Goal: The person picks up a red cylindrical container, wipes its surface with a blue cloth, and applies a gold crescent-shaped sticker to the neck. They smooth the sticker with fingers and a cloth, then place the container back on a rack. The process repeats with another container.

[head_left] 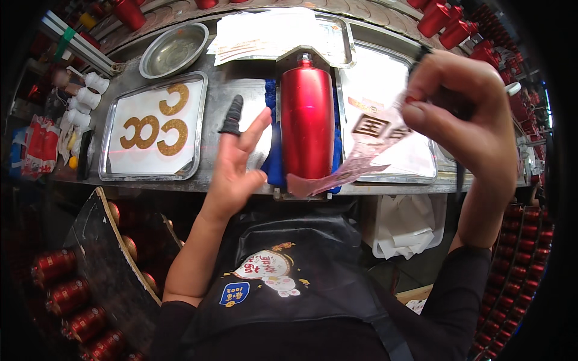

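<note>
A glossy red bottle [307,120] lies on a blue cloth [272,144] at the middle of the bench, its neck pointing away from me. My right hand [466,102], raised at the right, pinches one end of a thin, see-through decal film [373,141] with dark printed characters. That film hangs in a twisted strip toward the bottle's near end; whether it touches the bottle I cannot tell. My left hand [232,171] is just left of the bottle, fingers apart and holding nothing, with a black cover on one finger.
On the left, a metal tray [108,162] holds gold ring-shaped decals on white paper. Behind it sits a metal bowl [174,51]. Paper sheets [265,33] are stacked at the back. Another tray [415,178] lies right of the bottle. Below the bench stands a bin [439,225] with paper.
</note>
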The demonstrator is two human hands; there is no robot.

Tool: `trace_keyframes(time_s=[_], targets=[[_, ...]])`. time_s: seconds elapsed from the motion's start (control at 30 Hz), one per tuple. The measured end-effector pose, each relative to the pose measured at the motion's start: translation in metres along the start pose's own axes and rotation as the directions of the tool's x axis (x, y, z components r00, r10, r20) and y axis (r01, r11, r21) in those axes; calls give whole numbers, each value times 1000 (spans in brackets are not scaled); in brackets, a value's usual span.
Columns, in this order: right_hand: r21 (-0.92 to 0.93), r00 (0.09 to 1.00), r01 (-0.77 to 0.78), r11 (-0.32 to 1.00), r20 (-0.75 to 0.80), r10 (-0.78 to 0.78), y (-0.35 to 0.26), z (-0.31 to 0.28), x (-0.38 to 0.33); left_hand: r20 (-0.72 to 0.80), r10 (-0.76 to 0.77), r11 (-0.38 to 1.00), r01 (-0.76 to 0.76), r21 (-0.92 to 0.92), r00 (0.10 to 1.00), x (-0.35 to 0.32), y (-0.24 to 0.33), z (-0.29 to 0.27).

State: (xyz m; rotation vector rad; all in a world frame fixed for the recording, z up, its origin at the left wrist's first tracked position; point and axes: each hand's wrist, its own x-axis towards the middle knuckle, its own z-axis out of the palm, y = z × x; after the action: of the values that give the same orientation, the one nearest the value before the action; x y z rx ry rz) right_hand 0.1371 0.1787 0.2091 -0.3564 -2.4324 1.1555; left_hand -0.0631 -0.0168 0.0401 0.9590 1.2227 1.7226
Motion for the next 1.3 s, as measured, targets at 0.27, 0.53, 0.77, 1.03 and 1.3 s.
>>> trace_keyframes(time_s=[0.27,0.53,0.77,1.03,1.3], targets=[[-119,983,-14,993,178,35,82,47,63,-21,-26,961,31,275,999,10,-24,17],[-181,935,-158,971,-344,88,119,73,43,69,-3,994,-5,111,998,3,-42,5],[-440,989,-138,887,-17,145,92,106,-25,186,-120,987,98,124,975,10,-57,-2],[-428,972,-217,877,-8,236,91,112,-25,120,-140,984,125,127,983,4,-65,-4],[-353,952,-290,890,-10,306,83,113,-29,81,-105,873,53,484,991,5,-62,-11]])
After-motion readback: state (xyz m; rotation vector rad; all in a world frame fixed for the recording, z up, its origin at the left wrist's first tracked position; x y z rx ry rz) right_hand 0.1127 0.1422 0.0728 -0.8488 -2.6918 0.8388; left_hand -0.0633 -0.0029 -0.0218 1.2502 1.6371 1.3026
